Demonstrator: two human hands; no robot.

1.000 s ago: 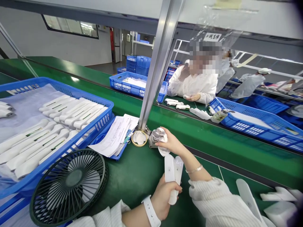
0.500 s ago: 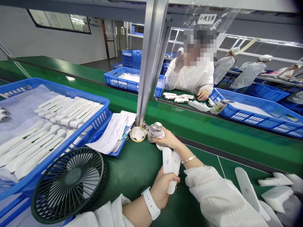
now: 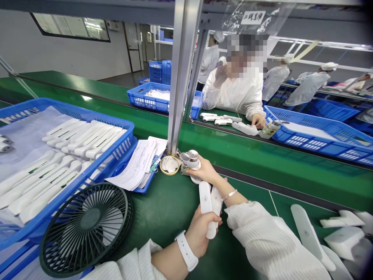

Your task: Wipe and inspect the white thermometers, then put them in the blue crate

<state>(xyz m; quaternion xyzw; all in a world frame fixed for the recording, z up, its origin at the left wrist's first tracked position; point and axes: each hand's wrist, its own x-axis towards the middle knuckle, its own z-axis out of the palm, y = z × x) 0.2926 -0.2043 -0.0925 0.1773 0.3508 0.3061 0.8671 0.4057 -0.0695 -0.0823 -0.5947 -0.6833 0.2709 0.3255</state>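
Observation:
My left hand (image 3: 201, 229) is closed around two long white plastic housings (image 3: 206, 200), held upright and overlapping. Beyond it, my right hand (image 3: 204, 171) reaches to a pair of small bottles with round metal dish tops (image 3: 189, 156). Its thumb lies in front and its fingers behind, gripping the nearer bottle; part of the grip is hidden. A white pad-like piece (image 3: 196, 179) shows just under this hand. Left of the bottles, a yellow-rimmed ring (image 3: 162, 171) has white round pads inside.
A blue crate (image 3: 132, 126) with rows of white housings stands left, behind a dark green fan (image 3: 90, 218). Papers (image 3: 140, 159) lie in a blue tray near a metal post (image 3: 182, 77). More white parts (image 3: 307, 231) lie right. A co-worker (image 3: 236, 91) sits across the green bench.
My hands stay almost in place, the right one a touch further left at the bottles. The co-worker's hand across the bench has moved right, and another person shows behind.

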